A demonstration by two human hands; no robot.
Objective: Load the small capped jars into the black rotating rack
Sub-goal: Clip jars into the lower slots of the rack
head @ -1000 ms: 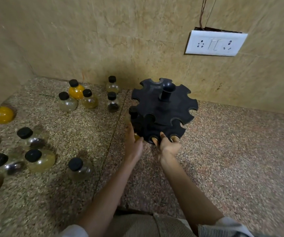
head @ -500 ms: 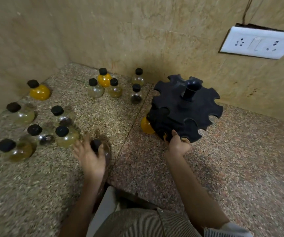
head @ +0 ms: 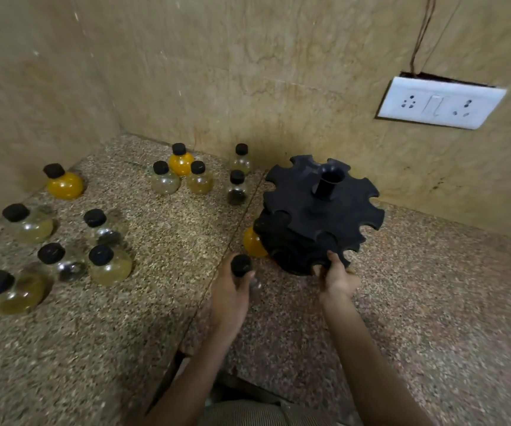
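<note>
The left hand point(head: 231, 290) reaches forward from the lower middle of the view, forearm angled up and slightly right, its grip closed around a small jar point(head: 242, 267) whose black cap pokes up above the curled fingers while the glass body is mostly hidden in the palm; the jar is held just above the tabletop point(head: 432, 302), near the lower left edge of the black rotating rack point(head: 318, 216); the right hand point(head: 337, 276) extends from the lower right, wrist straight, its grip pinched on the near rim of the rack, thumb on top of a notched edge and fingers beneath; the rack stands on the tabletop close to the back wall, its slotted top disc tilted slightly toward the camera, a hollow central post point(head: 328, 182) rising from the middle; an orange jar point(head: 252, 244) sits at the rack's lower tier on the left side, partly tucked under the disc; the remaining jars stand on the tabletop well to the left: a cluster of five point(head: 199, 176) near the back corner, a lone orange one point(head: 63, 182) by the left wall, and a group of five pale ones point(head: 108, 262) nearer the front; a white switch plate point(head: 438, 103) is fixed on the wall above and to the right.
</note>
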